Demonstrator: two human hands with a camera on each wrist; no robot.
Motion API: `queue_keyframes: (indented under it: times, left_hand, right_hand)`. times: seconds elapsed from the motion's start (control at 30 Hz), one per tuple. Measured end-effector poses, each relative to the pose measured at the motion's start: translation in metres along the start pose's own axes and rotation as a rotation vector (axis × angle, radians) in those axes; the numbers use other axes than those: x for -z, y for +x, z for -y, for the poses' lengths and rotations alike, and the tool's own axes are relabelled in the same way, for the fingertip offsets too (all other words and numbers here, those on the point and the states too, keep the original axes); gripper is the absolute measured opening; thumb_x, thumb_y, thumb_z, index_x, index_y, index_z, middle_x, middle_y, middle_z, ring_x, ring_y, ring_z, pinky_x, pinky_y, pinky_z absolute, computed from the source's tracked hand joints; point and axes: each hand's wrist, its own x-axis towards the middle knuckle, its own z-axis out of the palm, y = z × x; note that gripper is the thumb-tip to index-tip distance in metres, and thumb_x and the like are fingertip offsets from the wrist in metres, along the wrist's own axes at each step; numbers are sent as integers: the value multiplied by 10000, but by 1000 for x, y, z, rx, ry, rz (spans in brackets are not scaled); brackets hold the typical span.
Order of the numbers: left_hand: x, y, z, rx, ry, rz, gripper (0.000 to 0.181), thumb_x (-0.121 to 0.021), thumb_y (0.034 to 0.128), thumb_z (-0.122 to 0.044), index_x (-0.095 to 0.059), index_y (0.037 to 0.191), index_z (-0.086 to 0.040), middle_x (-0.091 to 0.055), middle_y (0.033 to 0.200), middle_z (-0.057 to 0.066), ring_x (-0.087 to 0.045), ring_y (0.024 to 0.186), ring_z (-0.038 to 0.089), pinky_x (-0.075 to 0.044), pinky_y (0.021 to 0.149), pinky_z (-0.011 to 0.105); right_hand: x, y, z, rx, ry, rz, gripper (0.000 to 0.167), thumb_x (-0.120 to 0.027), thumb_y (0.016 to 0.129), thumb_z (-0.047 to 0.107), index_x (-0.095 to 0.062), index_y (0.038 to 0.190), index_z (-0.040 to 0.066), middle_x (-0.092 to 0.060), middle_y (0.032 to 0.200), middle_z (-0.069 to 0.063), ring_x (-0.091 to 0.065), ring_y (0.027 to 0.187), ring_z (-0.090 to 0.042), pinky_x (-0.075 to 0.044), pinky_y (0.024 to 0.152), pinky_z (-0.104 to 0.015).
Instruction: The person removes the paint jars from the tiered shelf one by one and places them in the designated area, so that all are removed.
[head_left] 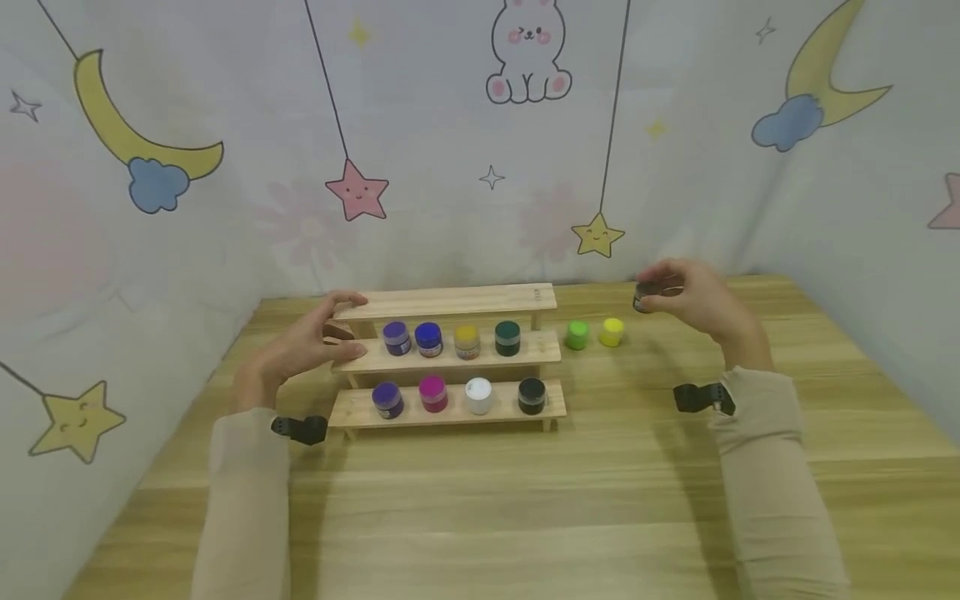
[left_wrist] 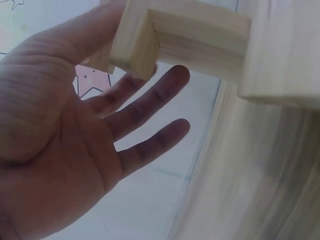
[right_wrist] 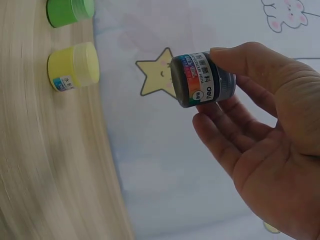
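Observation:
A three-tier wooden rack [head_left: 450, 302] stands on the table, bearing paint jars on its middle and bottom tiers; the top tier holds none. My left hand [head_left: 303, 337] rests at the rack's left end, thumb on the middle board and a finger by the top one. In the left wrist view, several fingers of the left hand [left_wrist: 85, 120] spread loosely beside the wood [left_wrist: 200, 30]. My right hand [head_left: 701, 304] pinches a dark jar [head_left: 642, 298] above the table, right of the rack. The right wrist view shows this jar [right_wrist: 200, 82] tilted sideways between thumb and fingers of the right hand [right_wrist: 275, 125].
A green jar [head_left: 577, 335] and a yellow jar [head_left: 611, 332] stand on the wooden table [head_left: 465, 517] between the rack and my right hand. A pale cloth [head_left: 442, 242] printed with stars, moons and a rabbit hangs behind and along the sides.

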Motion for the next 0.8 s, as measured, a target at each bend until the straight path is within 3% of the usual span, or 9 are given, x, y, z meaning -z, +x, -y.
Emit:
queue_keyframes:
  times: [0.23,0.43,0.6,0.8]
  left_hand:
    - [-4,1,9,-58,-33,-16,825,-723,942,-210,-217,1587,-308,-238,1597,126,-411,1321,467,-379,1022,644]
    - [-1,0,10,-15,-78,-11,828,-721,945,-217,-204,1583,-325,-189,1608,126,-353,1350,493,-368,1015,670]
    - [-1,-2,8,30,-76,-10,851,-737,933,-270,-193,1581,-362,-141,1631,102,-328,1377,483,-362,1017,679]
    - [-6,2,9,21,-75,6,848,-739,931,-269,-200,1580,-363,-124,1639,89,-327,1379,485,-376,1018,663]
  right_hand:
    - [1,0,-4,-28,18,16,411,-728,934,148,-568,1275,-17,-629,1215,-181,-582,1102,-266,-453,914,-369]
    - [-5,7,-12,-38,32,66,390,-712,932,85,-556,1262,-51,-623,1215,-222,-594,1121,-315,-443,964,-446]
    - [-13,11,-25,-55,18,126,361,-714,915,56,-565,1224,-57,-628,1201,-220,-603,1112,-303,-464,946,-379]
    - [-20,8,-42,-72,1,118,325,-728,880,-1,-557,1149,-66,-629,1158,-233,-595,1086,-313,-475,872,-301]
